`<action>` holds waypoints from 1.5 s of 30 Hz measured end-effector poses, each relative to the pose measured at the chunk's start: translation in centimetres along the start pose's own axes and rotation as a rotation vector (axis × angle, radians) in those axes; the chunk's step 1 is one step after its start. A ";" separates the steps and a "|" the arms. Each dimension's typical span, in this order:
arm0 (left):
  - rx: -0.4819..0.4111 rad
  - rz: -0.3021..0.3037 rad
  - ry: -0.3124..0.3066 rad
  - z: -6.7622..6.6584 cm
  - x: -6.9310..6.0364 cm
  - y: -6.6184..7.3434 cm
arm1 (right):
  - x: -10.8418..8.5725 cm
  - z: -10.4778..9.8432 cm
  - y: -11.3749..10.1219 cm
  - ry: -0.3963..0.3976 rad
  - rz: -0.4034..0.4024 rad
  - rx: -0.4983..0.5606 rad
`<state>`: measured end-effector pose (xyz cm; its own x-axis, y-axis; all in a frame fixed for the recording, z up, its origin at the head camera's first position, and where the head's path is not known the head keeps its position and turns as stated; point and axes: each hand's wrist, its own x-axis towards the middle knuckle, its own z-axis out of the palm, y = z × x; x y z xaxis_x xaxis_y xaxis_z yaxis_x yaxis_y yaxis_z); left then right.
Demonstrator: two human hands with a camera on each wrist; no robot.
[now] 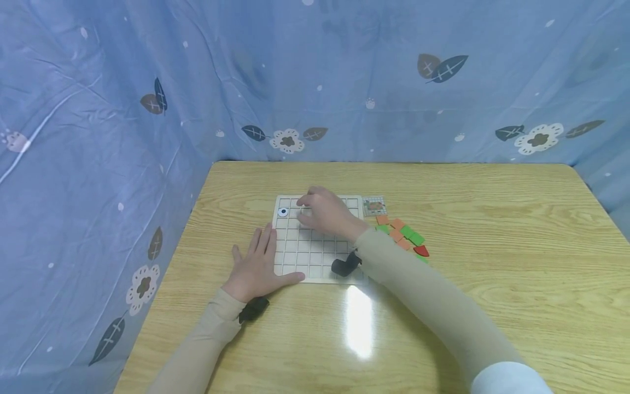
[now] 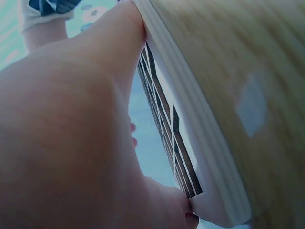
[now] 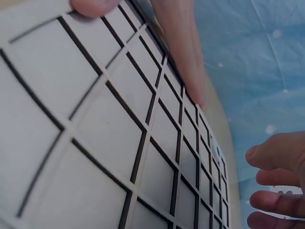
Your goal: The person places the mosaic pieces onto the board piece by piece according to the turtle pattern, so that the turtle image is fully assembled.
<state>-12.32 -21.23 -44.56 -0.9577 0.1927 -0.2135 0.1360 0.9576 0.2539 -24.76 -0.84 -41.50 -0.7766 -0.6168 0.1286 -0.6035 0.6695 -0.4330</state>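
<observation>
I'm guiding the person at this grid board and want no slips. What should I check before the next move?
1. Left hand touching the grid board: ok, at its left side and near edge.
2. Right hand free: ok, no piece shows in its fingers.
3. Dotted tile on the board: ok, towards the far left corner.
4. Orange squares and green squares all visible: cannot tell, the right sleeve may hide some.
5. Picture card readable: not ok, details too small.

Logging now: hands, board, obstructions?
Left hand spread at near-left corner of grid board; right hand over it, no piece visible. Eye piece on board. Right hand partly hides board.
</observation>
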 end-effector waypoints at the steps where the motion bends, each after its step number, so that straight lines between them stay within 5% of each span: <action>1: -0.001 0.000 0.000 0.0 0.0 0.0 | -0.3 -0.1 0.0 0.003 0.004 0.002; 27: 0.011 -0.008 -0.023 0.0 0.0 0.0 | -9.8 -3.1 2.5 0.154 -0.004 0.000; 45: 0.012 0.006 -0.011 0.2 0.1 -0.3 | -13.8 -2.5 4.3 0.167 0.050 -0.032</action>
<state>-12.37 -21.44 -44.86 -0.9541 0.2005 -0.2223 0.1448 0.9590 0.2435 -17.04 11.61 -42.85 -0.8235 -0.5066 0.2555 -0.5667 0.7120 -0.4146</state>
